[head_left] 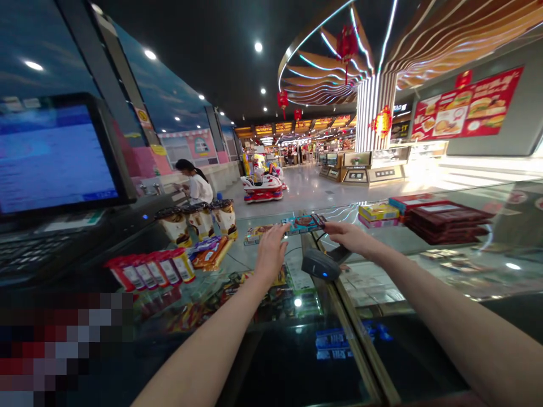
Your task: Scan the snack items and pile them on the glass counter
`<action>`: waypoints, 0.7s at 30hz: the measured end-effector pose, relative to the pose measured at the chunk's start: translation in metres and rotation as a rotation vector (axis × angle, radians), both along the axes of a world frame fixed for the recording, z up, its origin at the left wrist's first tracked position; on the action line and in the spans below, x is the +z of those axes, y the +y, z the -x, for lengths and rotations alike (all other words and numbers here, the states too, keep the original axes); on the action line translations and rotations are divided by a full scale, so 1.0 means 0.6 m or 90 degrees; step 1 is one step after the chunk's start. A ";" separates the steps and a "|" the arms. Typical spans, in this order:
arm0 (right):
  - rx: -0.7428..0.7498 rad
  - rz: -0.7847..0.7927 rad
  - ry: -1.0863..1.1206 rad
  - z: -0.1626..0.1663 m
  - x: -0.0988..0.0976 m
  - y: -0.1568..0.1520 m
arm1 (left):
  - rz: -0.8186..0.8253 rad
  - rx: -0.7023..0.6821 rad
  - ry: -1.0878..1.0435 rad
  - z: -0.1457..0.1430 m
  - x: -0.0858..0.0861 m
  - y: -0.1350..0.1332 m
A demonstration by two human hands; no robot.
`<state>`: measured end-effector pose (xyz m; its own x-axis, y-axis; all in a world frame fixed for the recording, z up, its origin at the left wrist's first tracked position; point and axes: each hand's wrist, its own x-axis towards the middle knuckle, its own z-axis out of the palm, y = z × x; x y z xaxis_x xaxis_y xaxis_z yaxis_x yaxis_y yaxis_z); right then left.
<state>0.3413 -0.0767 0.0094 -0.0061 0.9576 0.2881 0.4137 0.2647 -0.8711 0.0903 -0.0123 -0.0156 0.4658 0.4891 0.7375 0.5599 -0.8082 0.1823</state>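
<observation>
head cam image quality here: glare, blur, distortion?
Head view: floor right of the striped column blown out; light spots reflected in the glass counter; monitor text illegible; blue packet print soft; wide-angle stretch toward edges; lower-left corner pixelated.

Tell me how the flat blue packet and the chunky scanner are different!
The blue packet is bright and patterned, while the scanner is mostly dark and plain. The blue packet looks thin, but the scanner is chunky. The scanner has a glowing blue light; no light shows on the blue packet. Both are close to the right hand.
</observation>
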 end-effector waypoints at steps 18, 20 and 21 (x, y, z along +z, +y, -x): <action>-0.024 0.012 -0.198 -0.014 -0.005 0.002 | 0.007 0.142 0.059 -0.007 0.016 -0.024; -0.024 0.002 -0.209 -0.017 -0.007 0.002 | 0.012 0.152 0.065 -0.005 0.017 -0.022; -0.022 0.002 -0.212 -0.020 -0.006 0.000 | 0.015 0.158 0.065 -0.003 0.017 -0.021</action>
<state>0.3532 -0.0767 0.0058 -0.0674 0.9597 0.2730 0.6841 0.2437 -0.6875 0.0922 -0.0249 -0.0053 0.4011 0.6140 0.6798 0.7564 -0.6406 0.1323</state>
